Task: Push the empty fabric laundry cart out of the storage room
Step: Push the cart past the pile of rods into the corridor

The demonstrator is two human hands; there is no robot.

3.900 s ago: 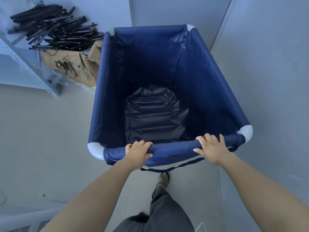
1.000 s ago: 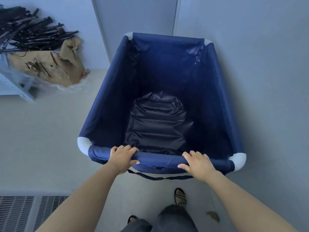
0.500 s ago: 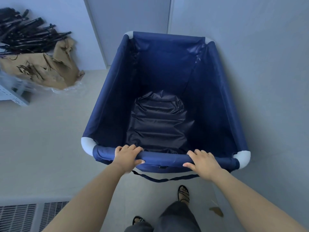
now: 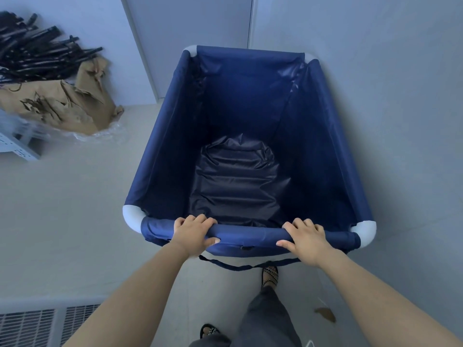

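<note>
Both hands grasp the near rail of the blue cart (image 4: pixel 250 136): left hand (image 4: pixel 193 232) near its left corner, right hand (image 4: pixel 307 240) toward the right. The cart stands on the floor (image 4: pixel 75 209), its right side by the wall (image 4: pixel 388 96).

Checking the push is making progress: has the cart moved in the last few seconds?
Yes. The cart has rolled forward past the brown paper pile, toward the wall seam.

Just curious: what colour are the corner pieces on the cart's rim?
White, on the corner pieces of the cart; head view.
</note>
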